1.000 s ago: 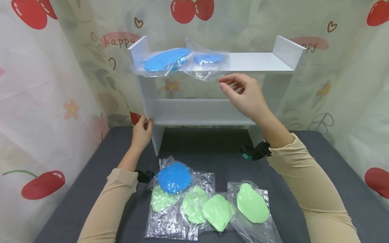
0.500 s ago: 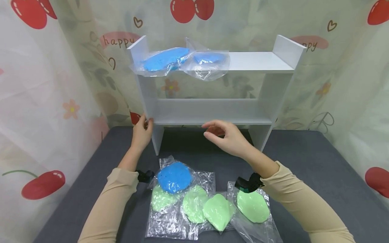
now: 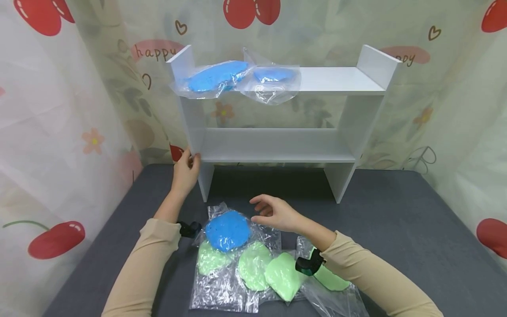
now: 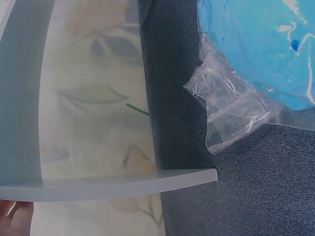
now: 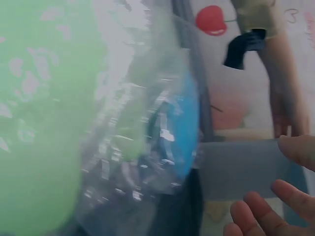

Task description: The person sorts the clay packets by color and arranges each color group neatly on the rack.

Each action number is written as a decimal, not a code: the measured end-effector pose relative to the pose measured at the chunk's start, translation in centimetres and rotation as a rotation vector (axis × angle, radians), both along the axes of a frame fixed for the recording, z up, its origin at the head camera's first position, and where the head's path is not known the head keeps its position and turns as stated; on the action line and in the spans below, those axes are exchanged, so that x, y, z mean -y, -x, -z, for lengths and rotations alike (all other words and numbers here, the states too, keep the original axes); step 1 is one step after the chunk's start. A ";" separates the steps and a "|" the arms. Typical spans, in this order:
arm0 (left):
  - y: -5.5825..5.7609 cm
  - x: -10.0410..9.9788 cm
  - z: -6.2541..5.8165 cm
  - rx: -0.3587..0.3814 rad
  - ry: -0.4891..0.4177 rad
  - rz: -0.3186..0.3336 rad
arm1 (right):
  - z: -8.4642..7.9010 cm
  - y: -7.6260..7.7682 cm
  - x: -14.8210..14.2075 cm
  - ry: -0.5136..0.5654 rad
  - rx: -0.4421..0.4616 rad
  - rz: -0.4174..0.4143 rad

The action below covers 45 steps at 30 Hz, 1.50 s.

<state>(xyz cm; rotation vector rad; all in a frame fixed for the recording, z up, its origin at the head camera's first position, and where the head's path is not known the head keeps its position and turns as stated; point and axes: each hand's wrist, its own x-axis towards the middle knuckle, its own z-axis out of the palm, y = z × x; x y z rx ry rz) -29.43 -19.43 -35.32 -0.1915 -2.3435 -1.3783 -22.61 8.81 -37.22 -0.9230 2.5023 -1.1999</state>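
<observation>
My left hand (image 3: 186, 172) holds the left side panel of a white two-tier shelf (image 3: 273, 152), thumb at its front edge and the fingertips partly hidden behind it. My right hand (image 3: 277, 214), fingers loosely bent and holding nothing, is just right of a bagged blue slab of what looks like clay (image 3: 227, 231). That blue slab lies on top of other clear bags with pale green slabs (image 3: 254, 266) inside. In the right wrist view, the fingers (image 5: 295, 196) of this hand are spread, with the blue slab (image 5: 184, 128) beyond a green one.
Two bagged blue slabs, one at the left (image 3: 218, 77) and one beside it (image 3: 273, 75), lie on the shelf's top board, their plastic hanging over its front edge. More green slabs (image 3: 285, 275) spread toward the front of the dark table (image 3: 416, 229). A patterned curtain (image 3: 317, 26) surrounds it.
My right hand has come down from beside the top board's bagged slab, past the lower board, to the blue slab on the table. My left hand stays at the side panel.
</observation>
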 end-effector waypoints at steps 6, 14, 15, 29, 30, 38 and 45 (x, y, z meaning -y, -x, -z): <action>-0.1 -0.1 -0.2 0.005 -0.008 -0.003 | 2.4 0.0 1.0 -0.067 0.075 0.006; -0.2 -0.1 -0.3 0.012 -0.012 -0.004 | 3.8 -0.2 2.0 -0.124 0.169 0.071; -0.2 -0.1 -0.3 0.010 -0.012 -0.003 | 4.0 -0.2 2.1 -0.126 0.184 0.080; -0.3 -0.2 -0.3 -0.007 -0.003 -0.002 | 4.8 -0.1 3.1 -0.166 0.174 0.077; -0.2 -0.2 -0.2 -0.009 -0.003 -0.003 | 4.8 -0.1 3.2 -0.168 0.173 0.079; -0.1 -0.1 -0.2 -0.007 -0.002 0.005 | 5.0 0.0 3.4 -0.138 0.170 0.090; -0.1 -0.1 -0.2 -0.008 -0.008 0.002 | 4.9 0.1 3.4 -0.107 0.154 0.074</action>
